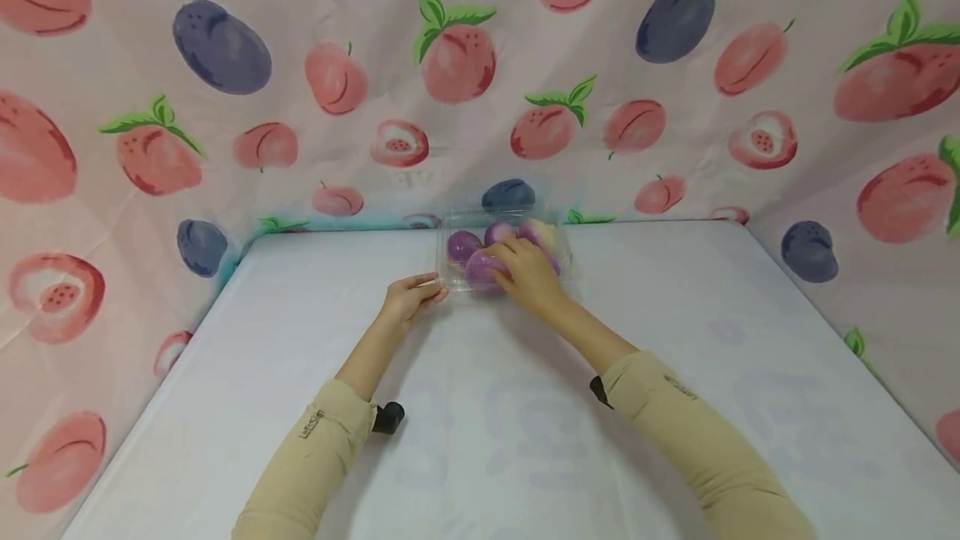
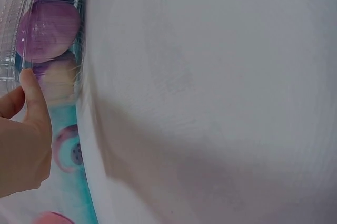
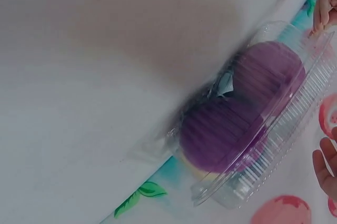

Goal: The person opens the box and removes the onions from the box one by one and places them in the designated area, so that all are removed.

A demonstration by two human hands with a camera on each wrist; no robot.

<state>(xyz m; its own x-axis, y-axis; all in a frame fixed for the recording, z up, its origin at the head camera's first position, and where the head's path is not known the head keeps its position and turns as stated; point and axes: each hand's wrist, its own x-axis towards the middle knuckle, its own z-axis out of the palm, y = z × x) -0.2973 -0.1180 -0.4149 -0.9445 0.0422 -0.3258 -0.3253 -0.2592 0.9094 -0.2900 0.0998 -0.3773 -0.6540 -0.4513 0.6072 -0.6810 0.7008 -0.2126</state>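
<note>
A clear plastic box (image 1: 567, 273) stands at the table's far edge. Inside lie several round purple pieces (image 1: 464, 247), some partly cream; their exact kind is unclear. My left hand (image 1: 408, 297) pinches the box's front left corner between thumb and fingers. The left wrist view shows that hand (image 2: 23, 134) at the box's ribbed rim. Over the box reaches my right hand (image 1: 528, 273), its fingers above a purple piece in front. In the right wrist view the right hand (image 3: 327, 168) shows only partly, apart from the box, with nothing visible between its loosely bent fingers.
A white cloth (image 1: 337, 457) covers the table. Behind and beside it hangs a pink fruit-print sheet (image 1: 465, 173). Dark cameras (image 1: 388, 418) are strapped at both wrists, by the beige sleeves (image 1: 307, 457).
</note>
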